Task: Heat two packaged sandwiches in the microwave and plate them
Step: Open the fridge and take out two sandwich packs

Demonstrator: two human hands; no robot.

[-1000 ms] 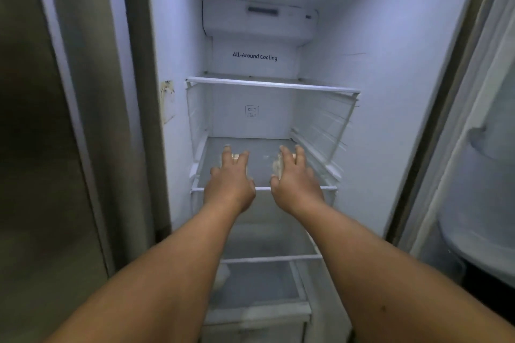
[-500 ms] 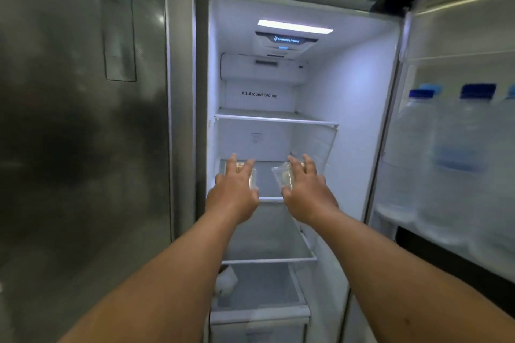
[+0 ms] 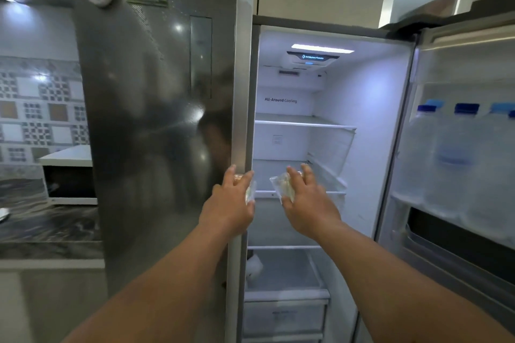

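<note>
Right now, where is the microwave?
In the head view, the microwave sits far left on the dark counter, partly hidden behind the closed fridge door.

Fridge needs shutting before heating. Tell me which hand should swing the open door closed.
Right, probably. The right hand is nearer the open door with the water bottles; the left hand is by the closed door. Both hold a packaged sandwich, so a forearm nudge may be needed.

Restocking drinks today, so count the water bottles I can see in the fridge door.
4 at least, all on the open door's shelf: one at left, one beside it, a third, and a cap at the frame's edge. More may be hidden.
</note>
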